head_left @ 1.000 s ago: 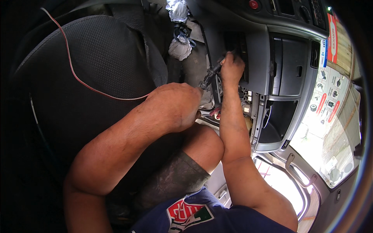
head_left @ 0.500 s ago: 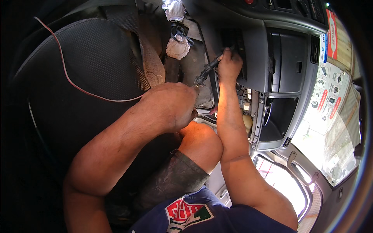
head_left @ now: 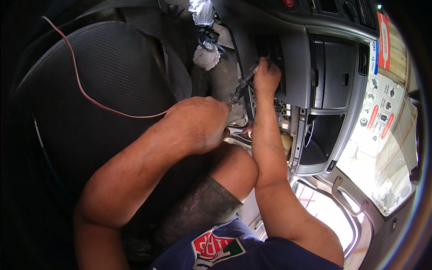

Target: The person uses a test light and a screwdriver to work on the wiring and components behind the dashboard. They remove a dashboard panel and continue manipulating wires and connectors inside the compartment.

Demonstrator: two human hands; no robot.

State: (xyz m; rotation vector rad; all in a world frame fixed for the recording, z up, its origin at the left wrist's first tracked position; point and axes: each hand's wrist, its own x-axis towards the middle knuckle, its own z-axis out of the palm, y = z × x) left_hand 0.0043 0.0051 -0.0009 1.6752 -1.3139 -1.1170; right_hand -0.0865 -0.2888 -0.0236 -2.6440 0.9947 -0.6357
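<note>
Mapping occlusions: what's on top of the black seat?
A thin reddish wire runs across the black seat to the left hand. That hand hides any continuation; the left forearm covers whatever lies beneath.

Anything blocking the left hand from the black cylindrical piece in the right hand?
Nothing visible does. The black cylindrical piece slants from the right hand toward the left hand, with no object seen between. The left fingertips are mostly hidden, so contact there can't be confirmed.
</note>
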